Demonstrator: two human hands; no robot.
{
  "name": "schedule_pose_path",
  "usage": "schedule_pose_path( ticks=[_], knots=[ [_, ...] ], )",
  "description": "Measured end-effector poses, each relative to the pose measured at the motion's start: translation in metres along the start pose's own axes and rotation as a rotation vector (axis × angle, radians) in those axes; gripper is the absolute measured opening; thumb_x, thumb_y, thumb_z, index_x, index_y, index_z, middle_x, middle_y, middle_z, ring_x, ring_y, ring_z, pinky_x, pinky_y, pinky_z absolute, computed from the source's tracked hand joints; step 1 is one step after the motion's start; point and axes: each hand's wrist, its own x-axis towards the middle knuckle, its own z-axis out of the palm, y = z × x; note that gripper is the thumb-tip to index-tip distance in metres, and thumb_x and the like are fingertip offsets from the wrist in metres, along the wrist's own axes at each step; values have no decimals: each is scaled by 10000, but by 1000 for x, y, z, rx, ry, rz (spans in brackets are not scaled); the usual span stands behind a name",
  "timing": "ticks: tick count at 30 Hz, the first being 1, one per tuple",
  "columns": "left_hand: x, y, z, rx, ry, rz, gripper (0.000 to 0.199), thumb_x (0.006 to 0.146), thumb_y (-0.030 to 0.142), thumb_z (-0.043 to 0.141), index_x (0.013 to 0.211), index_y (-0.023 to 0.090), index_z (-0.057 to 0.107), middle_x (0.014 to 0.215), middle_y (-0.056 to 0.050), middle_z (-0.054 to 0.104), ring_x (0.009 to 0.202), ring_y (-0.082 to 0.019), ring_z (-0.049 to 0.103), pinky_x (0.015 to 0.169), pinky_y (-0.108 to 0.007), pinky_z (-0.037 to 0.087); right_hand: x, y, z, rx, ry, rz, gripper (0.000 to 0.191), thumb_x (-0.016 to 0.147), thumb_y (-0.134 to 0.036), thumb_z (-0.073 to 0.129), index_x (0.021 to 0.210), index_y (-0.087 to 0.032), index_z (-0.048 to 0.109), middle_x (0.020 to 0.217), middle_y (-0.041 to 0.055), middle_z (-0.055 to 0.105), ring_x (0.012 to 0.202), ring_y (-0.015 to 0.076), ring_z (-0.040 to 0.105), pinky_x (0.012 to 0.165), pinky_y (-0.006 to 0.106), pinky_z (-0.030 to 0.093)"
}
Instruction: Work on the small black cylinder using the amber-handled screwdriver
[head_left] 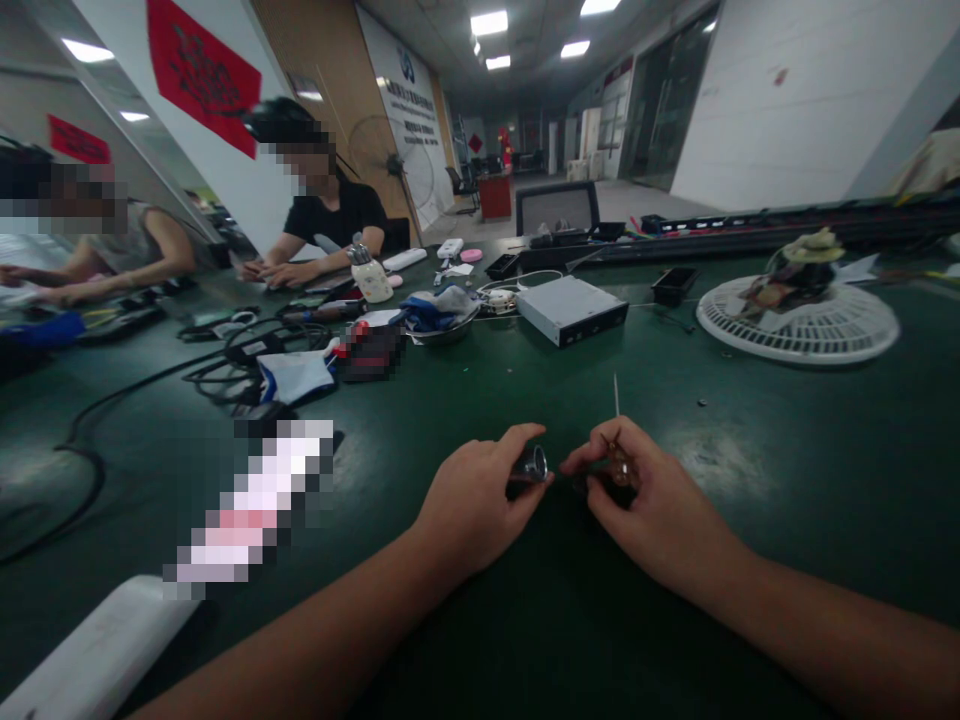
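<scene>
My left hand [480,490] is closed around a small dark cylinder with a shiny metal ring [537,463] at its end, which faces right. Just to the right, my right hand [637,490] has its fingers curled round a screwdriver with a see-through amber handle [622,472]. Its thin metal shaft [616,393] sticks up away from me, past the knuckles. Something small and dark [580,483] shows by the right fingertips; I cannot make out what it is. The two hands are close together but apart, low over the green table [495,400].
A silver disc drive [574,308] lies ahead, with a white fan grille [799,320] carrying a motor to its right. Cables [225,360], a cloth-filled bowl [442,325] and a bottle [369,275] sit ahead and left. A lit phone [255,500] is at left. Two people sit beyond.
</scene>
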Motion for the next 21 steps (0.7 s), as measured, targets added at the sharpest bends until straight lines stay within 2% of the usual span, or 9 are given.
schedule_pose_path(
  ticks=[4,11,16,21],
  knots=[
    [-1,-2,3,-17,4,-29,508,873,317,626,1350,213,487,954,-60,708,824,-236,666,688,-354,498,0,-1,-1,30,-12,2,239,830,-92,563,1001,-234,474,1034,57,719,927,214,719,799,387,578],
    [-3,-3,5,-32,7,-23,634,791,174,571,1409,194,431,1027,-89,685,921,-252,655,800,-399,526,1,-2,0,28,-18,14,230,820,-110,569,990,-234,476,1053,66,733,941,229,718,805,396,577],
    [-3,-2,2,-61,-46,-46,568,848,143,488,1411,194,436,1138,-98,666,1055,-257,630,924,-441,517,0,-1,-1,27,-6,0,241,818,-118,572,1001,-247,481,1052,47,734,957,229,720,827,403,581],
    [-2,-4,3,-75,-32,-27,529,875,110,465,1396,199,459,1214,-103,636,1114,-252,610,968,-447,511,0,1,1,26,-19,-17,234,831,-116,575,995,-254,480,1058,42,729,970,224,717,838,403,579]
  ],
)
